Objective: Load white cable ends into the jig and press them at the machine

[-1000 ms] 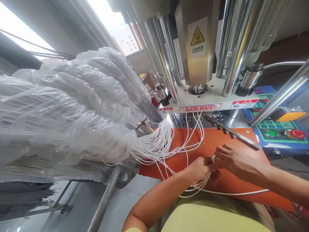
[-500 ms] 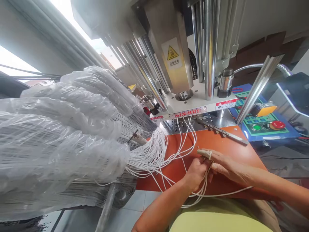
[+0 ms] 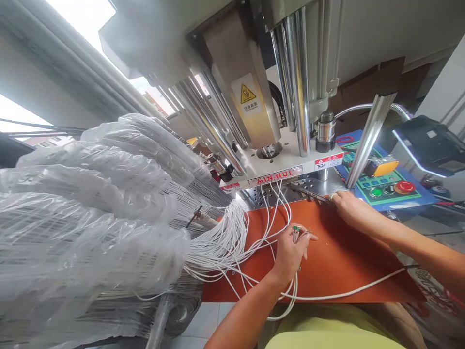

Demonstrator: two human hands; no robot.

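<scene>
My left hand (image 3: 292, 249) is closed around several white cables (image 3: 295, 286). Small green-tipped connector ends (image 3: 296, 229) stick up between its thumb and fingers, above the orange work surface (image 3: 327, 276). Farther right, my right hand (image 3: 347, 206) has its fingers closed on the near end of a long, notched metal bar (image 3: 308, 193). That bar lies at the front edge of the press's perforated steel bed (image 3: 259, 198). More white cables (image 3: 267, 208) run out from beneath the press plate marked MIN-HUI (image 3: 278, 175).
Plastic-wrapped cable bundles (image 3: 109, 218) fill the left side, their loose ends (image 3: 225, 237) spilling onto the surface. The press head (image 3: 250, 97) bears a heat warning. At right are an upright metal post (image 3: 372, 138) and a control panel (image 3: 388, 186) with a red stop button.
My right hand has left my left hand and moved forward to the metal bar. A beige finger cover no longer shows. The connector ends are now visible in my left hand.
</scene>
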